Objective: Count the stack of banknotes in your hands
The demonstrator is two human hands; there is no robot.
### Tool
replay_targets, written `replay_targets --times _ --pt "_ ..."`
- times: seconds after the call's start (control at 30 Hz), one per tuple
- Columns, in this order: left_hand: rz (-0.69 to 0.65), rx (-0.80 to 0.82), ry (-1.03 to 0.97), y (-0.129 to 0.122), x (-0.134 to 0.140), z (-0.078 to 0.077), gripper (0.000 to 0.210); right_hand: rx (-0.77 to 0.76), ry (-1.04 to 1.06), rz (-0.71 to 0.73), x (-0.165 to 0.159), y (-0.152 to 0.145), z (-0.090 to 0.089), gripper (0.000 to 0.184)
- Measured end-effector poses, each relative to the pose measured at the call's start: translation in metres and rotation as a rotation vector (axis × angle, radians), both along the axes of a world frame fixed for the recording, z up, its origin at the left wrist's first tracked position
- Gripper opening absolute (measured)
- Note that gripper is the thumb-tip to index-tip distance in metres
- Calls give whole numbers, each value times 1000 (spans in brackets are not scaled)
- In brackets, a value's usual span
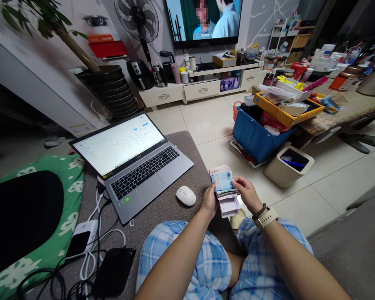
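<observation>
The person sits w/ both hands on a stack of banknotes [226,193]. The L hand [209,200] grasps the stack from its left side; the R hand [247,193], w/ a watch [267,217] on its wrist, pinches the right edge near a blue banknote [221,180]. So the grip is occupied on both sides, neither one is released. The stack is held in front of the knees, near the edge of the grey upholstered seat [185,146]. The mouse [186,196] and the laptop [156,180] are to the left, not touched; the wastebasket [276,172] stands on the floor to the right. The lower pale pieces are small in view: prob. banknotes too, but this is not certain. The step in hand, judging by the fingers, is leafing through the notes. The next move seems to call for a firm L hold, so R fingers can separate one note w/o loosening the others.
</observation>
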State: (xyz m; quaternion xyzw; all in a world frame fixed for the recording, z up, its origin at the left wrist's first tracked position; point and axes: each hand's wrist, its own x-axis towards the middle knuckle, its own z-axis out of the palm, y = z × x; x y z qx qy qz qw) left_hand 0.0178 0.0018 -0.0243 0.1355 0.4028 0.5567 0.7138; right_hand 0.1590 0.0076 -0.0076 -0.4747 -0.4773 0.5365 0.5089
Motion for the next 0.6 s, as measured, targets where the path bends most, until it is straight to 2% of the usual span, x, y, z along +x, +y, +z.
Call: replay_targets --times 0.2,0.6 --pt "12 -10 9 1 0 0 28 5 -13 14 1 1 -6 31" --pt "0 37 36 -1 -2 1 38 -20 -79 67 6 -1 0 30"
